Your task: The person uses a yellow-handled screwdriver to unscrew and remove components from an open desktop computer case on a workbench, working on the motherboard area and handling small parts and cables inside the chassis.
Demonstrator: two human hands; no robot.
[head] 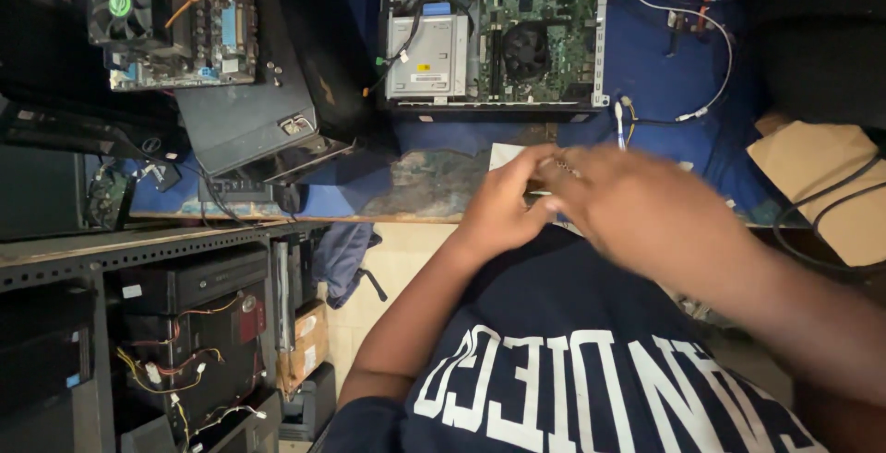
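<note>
Small pale item (544, 193), too blurred to identify, pinched between both hands just below the open computer case (494, 29). Left hand (506, 202) curled narrow around it; right hand (637, 204) motion-blurred, fingers closed over it. White paper (506, 152) underneath, white cable (711, 75) right of the case.

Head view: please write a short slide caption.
Both hands, left hand and right hand, meet over a small white item before an open computer case.
</note>
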